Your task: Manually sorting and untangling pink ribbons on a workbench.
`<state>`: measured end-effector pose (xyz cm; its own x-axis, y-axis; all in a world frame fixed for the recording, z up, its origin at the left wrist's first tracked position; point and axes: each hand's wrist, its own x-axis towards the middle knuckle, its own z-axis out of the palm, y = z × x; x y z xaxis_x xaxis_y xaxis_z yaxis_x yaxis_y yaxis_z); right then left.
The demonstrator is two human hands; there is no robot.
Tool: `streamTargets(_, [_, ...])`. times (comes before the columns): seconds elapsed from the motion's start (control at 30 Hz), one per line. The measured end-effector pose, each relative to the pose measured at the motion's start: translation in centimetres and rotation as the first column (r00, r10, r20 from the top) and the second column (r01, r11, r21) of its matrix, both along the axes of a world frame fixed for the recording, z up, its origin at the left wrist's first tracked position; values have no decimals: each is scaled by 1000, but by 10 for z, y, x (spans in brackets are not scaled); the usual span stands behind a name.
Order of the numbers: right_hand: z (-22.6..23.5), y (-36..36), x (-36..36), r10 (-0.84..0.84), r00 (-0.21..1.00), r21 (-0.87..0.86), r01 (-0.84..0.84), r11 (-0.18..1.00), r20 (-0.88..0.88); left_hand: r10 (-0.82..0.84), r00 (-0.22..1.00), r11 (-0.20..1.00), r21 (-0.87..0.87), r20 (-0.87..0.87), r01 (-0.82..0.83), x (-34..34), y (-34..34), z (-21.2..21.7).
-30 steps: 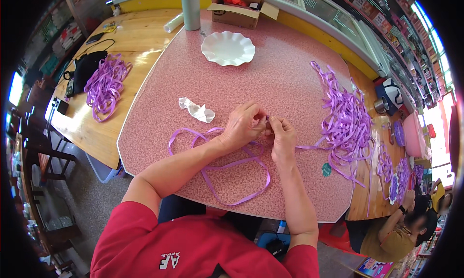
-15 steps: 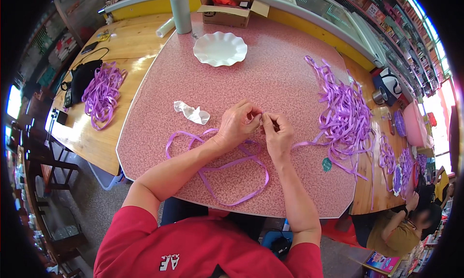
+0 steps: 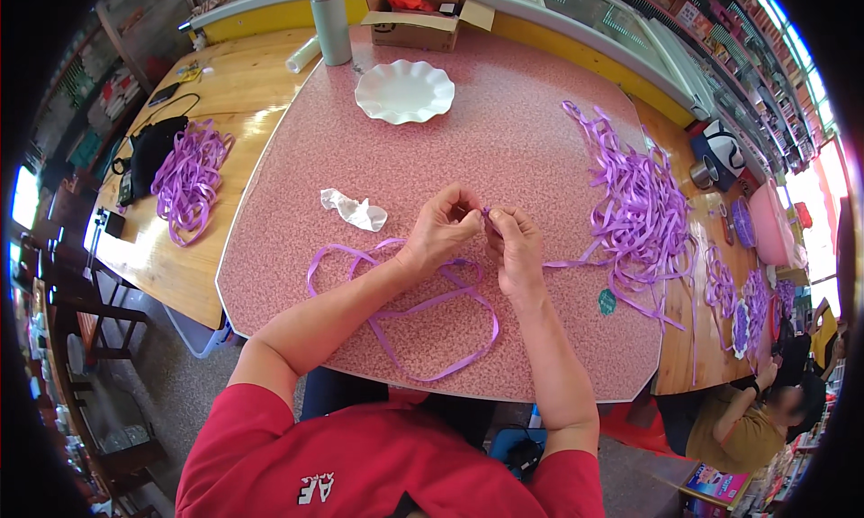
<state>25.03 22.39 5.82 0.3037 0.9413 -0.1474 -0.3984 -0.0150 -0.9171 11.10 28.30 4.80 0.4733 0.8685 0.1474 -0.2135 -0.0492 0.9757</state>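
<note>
Purple ribbon pinched between 2 bare hands, near side of the white plate

Positions are taken from the white plate (image 3: pixel 405 91), a scalloped dish standing on the pink table (image 3: pixel 297 158).

Hands: the left hand (image 3: pixel 441 225) and right hand (image 3: pixel 517 248) meet on the near side of the plate and slightly to its right. The left thumb and index finger curl into a ring, their tips nearly together. The right fingers are drawn in tightly, thumb against index. A small purple piece shows where the fingertips of the 2 hands meet; which fingers bear on it cannot be told.

Ribbon: a loose length of purple ribbon (image 3: pixel 461 367) lies in loops on the near side of the plate, passing partly under the left forearm. A tangled purple heap (image 3: pixel 639 207) sits to the plate's right and nearer; a strand runs from it toward the right wrist. Whether that strand joins the loops cannot be seen.

Surroundings: crumpled white paper (image 3: pixel 354 210) lies nearer than the plate, slightly left. A green tag (image 3: pixel 607 302) lies nearer and well to the right. Beyond the plate stand a pale green flask (image 3: pixel 330 27), left, and an open carton (image 3: pixel 416 27) containing something red.
</note>
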Motion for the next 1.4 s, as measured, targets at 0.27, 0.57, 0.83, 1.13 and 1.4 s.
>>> streamTargets(0.27, [10, -3, 3, 69, 997, -22, -70, 997, -45, -153, 945, 954, -205, 290, 217, -2, 9, -3])
streamTargets(0.57, [10, -2, 4, 11, 989, 67, -21, 998, 150, -132, 966, 975, -145, 222, 166, -5, 7, 1])
streamTargets(0.83, [19, -3, 23, -32, 843, 67, -5, 998, 537, 52, 989, 997, -65, 141, -44, 0, 6, 11])
streamTargets(1.13, [37, -8, 28, -204, 376, 282, -165, 945, 904, 137, 883, 842, 523, -449, 135, -7, 16, 14])
streamTargets(1.4, [33, -6, 22, -24, 719, 234, -194, 953, 695, 195, 955, 750, 661, -225, 2, -2, 6, 5])
